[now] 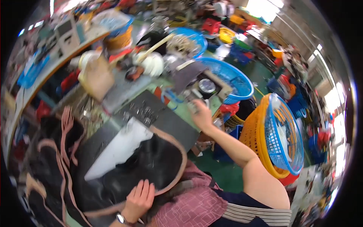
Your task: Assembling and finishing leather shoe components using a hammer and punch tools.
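Observation:
My left hand [140, 199] lies with fingers stretched out on the near edge of a black leather-like piece [151, 162], beside its pinkish-tan zipper edging [183, 155]. A white sheet [120, 149] with an uneven edge lies over part of the black piece. Farther off, my right hand [202, 115] reaches to the table's far right side, its fingers curled around a small greyish item, too blurred to name. Close to it are a device with a round dial [207, 86] and a blue-handled tool [172, 96].
Small dark metal pieces [141, 111] lie scattered on the dark board [174, 123]. More black pieces with tan strips [63, 143] hang at the left. Stacked orange and blue baskets [261, 128] stand at right; a blue basket [238, 81] sits behind the table.

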The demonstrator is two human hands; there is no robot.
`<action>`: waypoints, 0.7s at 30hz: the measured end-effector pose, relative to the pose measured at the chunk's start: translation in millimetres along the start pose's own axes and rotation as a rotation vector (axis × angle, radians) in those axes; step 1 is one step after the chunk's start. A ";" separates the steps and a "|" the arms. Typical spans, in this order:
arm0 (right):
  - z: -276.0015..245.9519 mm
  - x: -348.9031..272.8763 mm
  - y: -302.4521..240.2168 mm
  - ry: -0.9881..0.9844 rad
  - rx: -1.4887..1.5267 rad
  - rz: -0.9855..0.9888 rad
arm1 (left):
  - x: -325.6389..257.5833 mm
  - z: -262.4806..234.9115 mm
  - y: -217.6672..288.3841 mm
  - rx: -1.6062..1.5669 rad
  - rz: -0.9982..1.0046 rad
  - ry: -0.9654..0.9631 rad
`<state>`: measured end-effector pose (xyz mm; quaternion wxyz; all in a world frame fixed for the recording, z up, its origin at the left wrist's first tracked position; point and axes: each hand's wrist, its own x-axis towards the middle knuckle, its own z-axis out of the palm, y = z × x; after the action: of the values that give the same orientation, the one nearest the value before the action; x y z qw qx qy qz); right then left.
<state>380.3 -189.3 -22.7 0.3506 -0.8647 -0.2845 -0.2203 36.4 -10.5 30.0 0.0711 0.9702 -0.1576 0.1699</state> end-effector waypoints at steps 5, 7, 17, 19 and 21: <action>-62.4 35.4 -91.0 -0.158 0.383 0.049 | -2.1 -1.4 -13.7 -0.069 -0.315 0.164; -80.0 38.3 -136.0 -0.568 0.634 0.174 | -12.3 3.1 -13.3 -0.075 -0.381 0.154; 10.8 -12.2 -207.1 -1.001 0.115 -0.908 | -24.8 1.7 -5.3 -0.060 -0.535 0.082; 17.0 -5.4 -212.2 -1.075 0.187 -0.758 | -28.3 2.0 -6.3 -0.063 -0.544 0.091; 15.2 5.5 -217.1 -1.192 0.299 -0.686 | -30.2 3.2 -7.2 -0.066 -0.546 0.101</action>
<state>246.8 -47.7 74.9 0.1610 -0.6421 -0.7119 0.2343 12.8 4.1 15.8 0.1537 0.9642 0.1078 0.1873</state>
